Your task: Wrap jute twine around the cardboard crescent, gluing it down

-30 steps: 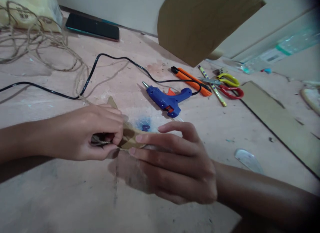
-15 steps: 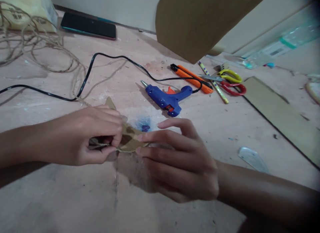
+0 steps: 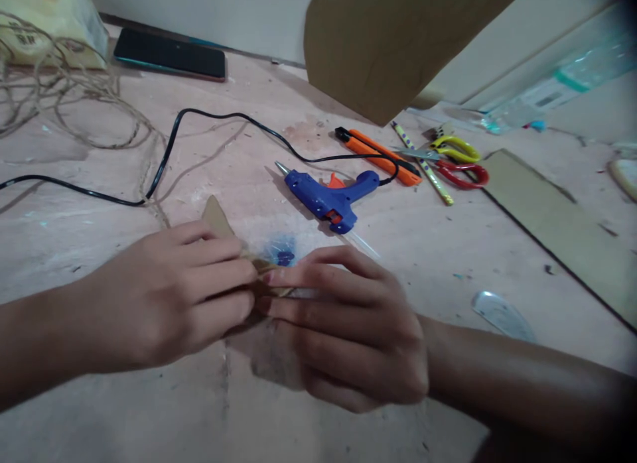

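Note:
Between my hands is a small piece of brown cardboard (image 3: 217, 217), its pointed end sticking up past my left fingers. My left hand (image 3: 169, 294) is closed over the left part of the cardboard, fingers curled and covering most of it. The fingertips of my right hand (image 3: 353, 324) pinch its right end, close against my left fingertips. Twine (image 3: 158, 213) runs from the upper left toward my left hand; its end is hidden there. Just beyond my right hand, a blue glue gun (image 3: 331, 201) lies on its side with its nozzle toward the upper left.
Behind are a phone (image 3: 169, 54), a tangle of twine (image 3: 64, 91) and a large cardboard sheet (image 3: 398, 45). An orange cutter knife (image 3: 381, 156), a patterned pencil (image 3: 423, 163) and scissors (image 3: 460, 174) lie right of the glue gun. A black cord (image 3: 239, 115) crosses the table. Clear plastic (image 3: 502, 315) lies at right.
My left hand has turned over the cardboard and moved right, its fingertips now meeting my right ones. The twine edge seen earlier is covered. My right fingers have drawn slightly left.

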The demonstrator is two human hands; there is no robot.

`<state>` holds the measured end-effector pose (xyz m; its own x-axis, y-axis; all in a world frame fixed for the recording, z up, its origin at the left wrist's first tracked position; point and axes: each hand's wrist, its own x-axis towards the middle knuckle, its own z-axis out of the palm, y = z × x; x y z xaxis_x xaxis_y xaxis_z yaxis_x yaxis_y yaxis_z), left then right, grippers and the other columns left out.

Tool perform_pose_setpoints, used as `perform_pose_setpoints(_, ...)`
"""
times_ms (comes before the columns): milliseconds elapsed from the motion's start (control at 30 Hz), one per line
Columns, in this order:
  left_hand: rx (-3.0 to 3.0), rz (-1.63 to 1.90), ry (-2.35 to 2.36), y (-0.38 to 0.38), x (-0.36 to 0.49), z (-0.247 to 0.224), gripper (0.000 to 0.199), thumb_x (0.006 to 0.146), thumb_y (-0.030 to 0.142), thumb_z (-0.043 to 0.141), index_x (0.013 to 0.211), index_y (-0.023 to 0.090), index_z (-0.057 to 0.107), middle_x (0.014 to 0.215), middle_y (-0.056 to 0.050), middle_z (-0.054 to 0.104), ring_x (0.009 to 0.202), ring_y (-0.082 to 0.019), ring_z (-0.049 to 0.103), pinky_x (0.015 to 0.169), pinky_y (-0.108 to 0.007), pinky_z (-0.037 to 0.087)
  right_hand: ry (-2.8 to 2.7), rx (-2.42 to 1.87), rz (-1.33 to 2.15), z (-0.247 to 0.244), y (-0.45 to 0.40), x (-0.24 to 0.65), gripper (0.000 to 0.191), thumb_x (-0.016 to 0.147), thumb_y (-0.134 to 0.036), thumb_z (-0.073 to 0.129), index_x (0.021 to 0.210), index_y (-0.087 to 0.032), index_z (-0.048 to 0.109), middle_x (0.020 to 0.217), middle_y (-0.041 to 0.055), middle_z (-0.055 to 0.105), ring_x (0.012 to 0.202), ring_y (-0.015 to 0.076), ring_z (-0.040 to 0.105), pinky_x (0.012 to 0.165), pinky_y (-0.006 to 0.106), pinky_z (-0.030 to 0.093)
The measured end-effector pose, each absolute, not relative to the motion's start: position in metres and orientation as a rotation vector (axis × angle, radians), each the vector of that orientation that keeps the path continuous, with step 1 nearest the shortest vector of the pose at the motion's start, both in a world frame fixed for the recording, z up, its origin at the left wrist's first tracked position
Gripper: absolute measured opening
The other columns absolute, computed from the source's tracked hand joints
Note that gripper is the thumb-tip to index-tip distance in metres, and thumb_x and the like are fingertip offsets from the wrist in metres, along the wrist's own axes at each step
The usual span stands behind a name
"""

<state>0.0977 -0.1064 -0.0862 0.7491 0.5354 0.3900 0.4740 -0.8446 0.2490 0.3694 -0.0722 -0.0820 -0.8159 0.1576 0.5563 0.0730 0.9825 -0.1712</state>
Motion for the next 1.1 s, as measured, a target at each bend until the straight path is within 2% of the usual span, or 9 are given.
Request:
perform_pose_setpoints(133, 2.713, 0.730, 0.834, -0.106, 0.100, -0.086, 0.023, 0.117, 0.022, 0.052, 0.102, 0.020, 0.070, 0.100, -0.004, 0.075, 0.091, -0.024, 0.062, 0.079, -0.043, 0.042, -2.497, -0.133, 0.209, -0.087, -0.071, 0.368, 0.036, 0.107, -0.018, 0.052, 0.082, -0.020, 0.078, 0.100, 0.0029, 0.089, 0.120, 0.0234, 0.081, 0.095, 0.037, 0.063)
perform_pose_setpoints(267, 2.684, 0.713, 0.839, -0.106, 0.100, -0.086, 0.021, 0.115, 0.019, 0.053, 0.101, 0.020, 0.068, 0.099, -0.005, 0.072, 0.089, -0.024, 0.062, 0.079, -0.044, 0.040, -2.467, -0.105, 0.272, -0.091, -0.071, 0.368, 0.032, 0.105, -0.018, 0.055, 0.081, -0.018, 0.076, 0.095, 0.0062, 0.086, 0.109, 0.0257, 0.083, 0.082, 0.038, 0.064)
perform_pose_setpoints(400, 2.637, 0.702, 0.788, -0.106, 0.098, -0.086, 0.015, 0.113, 0.016, 0.054, 0.104, 0.019, 0.066, 0.102, -0.004, 0.072, 0.093, -0.024, 0.064, 0.085, -0.042, 0.043, -2.453, -0.124, 0.382, -0.093, -0.072, 0.367, 0.025, 0.104, -0.018, 0.058, 0.087, -0.017, 0.076, 0.096, 0.0060, 0.087, 0.103, 0.0252, 0.084, 0.077, 0.036, 0.066)
perform_pose_setpoints(500, 2.514, 0.669, 0.740, -0.105, 0.095, -0.085, 0.007, 0.110, 0.023, 0.059, 0.111, 0.020, 0.066, 0.110, -0.006, 0.072, 0.095, -0.024, 0.066, 0.086, -0.042, 0.045, -2.439, -0.130, 0.418, -0.093, -0.072, 0.367, 0.024, 0.106, -0.018, 0.057, 0.090, -0.016, 0.076, 0.101, 0.0056, 0.088, 0.102, 0.0238, 0.084, 0.080, 0.036, 0.067)
perform_pose_setpoints(567, 2.486, 0.657, 0.739, -0.106, 0.093, -0.086, 0.009, 0.109, 0.026, 0.060, 0.114, 0.020, 0.066, 0.112, -0.006, 0.073, 0.095, -0.025, 0.066, 0.087, -0.042, 0.045, -2.434, -0.127, 0.430, -0.093, -0.071, 0.367, 0.025, 0.107, -0.018, 0.056, 0.091, -0.016, 0.076, 0.102, 0.0053, 0.089, 0.101, 0.0234, 0.084, 0.083, 0.035, 0.067)
perform_pose_setpoints(800, 2.635, 0.687, 0.770, -0.106, 0.096, -0.090, 0.011, 0.112, 0.014, 0.055, 0.109, 0.020, 0.063, 0.109, -0.006, 0.075, 0.101, -0.025, 0.070, 0.090, -0.042, 0.046, -2.441, -0.132, 0.427, -0.092, -0.071, 0.367, 0.029, 0.109, -0.019, 0.053, 0.091, -0.016, 0.076, 0.098, 0.0050, 0.089, 0.100, 0.0239, 0.084, 0.087, 0.036, 0.070)
perform_pose_setpoints(967, 2.380, 0.684, 0.695, -0.104, 0.088, -0.083, 0.011, 0.114, 0.028, 0.052, 0.117, 0.023, 0.062, 0.108, -0.005, 0.074, 0.095, -0.023, 0.067, 0.086, -0.041, 0.049, -2.445, -0.133, 0.448, -0.092, -0.070, 0.366, 0.025, 0.107, -0.017, 0.055, 0.090, -0.018, 0.074, 0.099, 0.0048, 0.089, 0.099, 0.0225, 0.085, 0.085, 0.035, 0.071)
perform_pose_setpoints(1100, 2.272, 0.757, 0.832, -0.100, 0.083, -0.073, 0.017, 0.115, 0.018, 0.046, 0.103, 0.024, 0.055, 0.093, -0.001, 0.066, 0.082, -0.017, 0.059, 0.076, -0.035, 0.048, -2.436, -0.119, 0.473, -0.092, -0.070, 0.365, 0.026, 0.107, -0.018, 0.055, 0.089, -0.017, 0.073, 0.097, 0.0064, 0.088, 0.100, 0.0234, 0.085, 0.086, 0.035, 0.071)
